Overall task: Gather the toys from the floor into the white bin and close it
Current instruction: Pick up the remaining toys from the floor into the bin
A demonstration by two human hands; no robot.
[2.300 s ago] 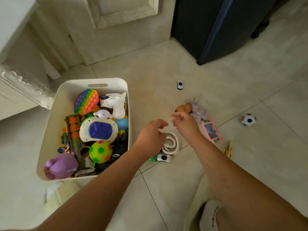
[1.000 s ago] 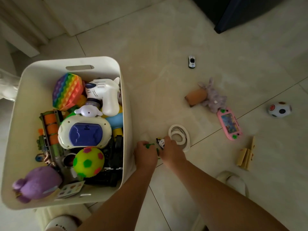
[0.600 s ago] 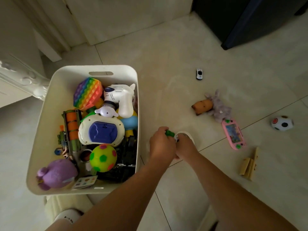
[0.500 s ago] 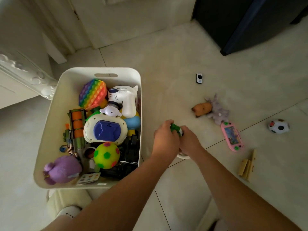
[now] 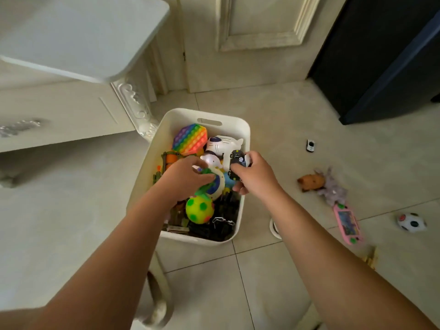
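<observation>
The white bin (image 5: 246, 139) stands on the tiled floor (image 5: 273, 115), packed with toys. Above it the right hand (image 5: 256, 177) grips a dark toy car (image 5: 238, 160), and the left hand (image 5: 187, 178) curls round a small green toy (image 5: 206, 171). To the right on the floor lie a small white car (image 5: 310, 146), a brown plush (image 5: 309, 182), a pink handheld game (image 5: 348, 222) and a black-and-white ball (image 5: 411, 222).

We find the white bin's (image 5: 246, 129) open top crowded with toys (image 5: 199, 209), a tabletop (image 5: 83, 36) overhanging close at its far left. Right of it the floor (image 5: 273, 120) is free up to a plush (image 5: 331, 186), pink handheld game (image 5: 347, 222) and ball (image 5: 412, 222).
</observation>
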